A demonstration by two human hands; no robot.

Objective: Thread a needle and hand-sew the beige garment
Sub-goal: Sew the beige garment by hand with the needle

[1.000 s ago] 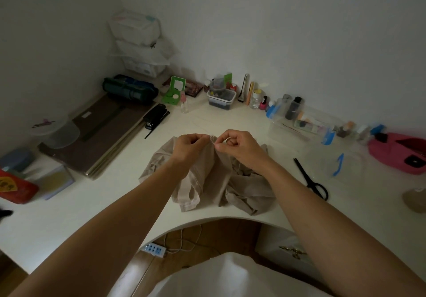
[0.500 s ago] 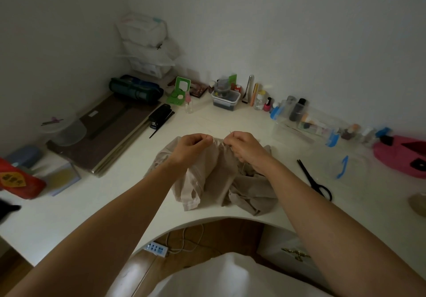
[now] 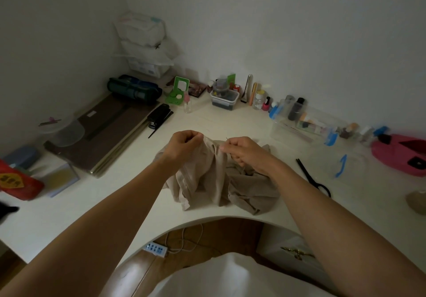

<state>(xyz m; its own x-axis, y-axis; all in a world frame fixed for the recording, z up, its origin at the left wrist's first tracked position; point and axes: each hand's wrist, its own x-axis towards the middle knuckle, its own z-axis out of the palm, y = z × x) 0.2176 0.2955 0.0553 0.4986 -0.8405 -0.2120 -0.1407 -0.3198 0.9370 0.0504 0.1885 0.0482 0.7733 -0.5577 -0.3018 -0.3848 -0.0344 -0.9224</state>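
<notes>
Two hands up over mid-desk, fingers curled: left hand (image 3: pixel 184 144) gripping a raised fold of the beige garment (image 3: pixel 202 179), right hand (image 3: pixel 245 152) pinching the needle (image 3: pixel 227 138) just beside that fold. Garment heaped just behind the curved front edge of the desk (image 3: pixel 69 223). On the red packet (image 3: pixel 27 189) far left, a yellow label (image 3: pixel 11 180), characters too blurred to read. Bare desktop beyond the hands; scissors (image 3: pixel 314 178) apart on the right.

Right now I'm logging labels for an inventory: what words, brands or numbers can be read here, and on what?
No text reads clearly.
Red packet: yellow diamond sign with dark characters, blurred.
Stacked white packs: print too faint.
Brown board: small pale label, too small.
Bottles along the wall: labels too small.
</notes>
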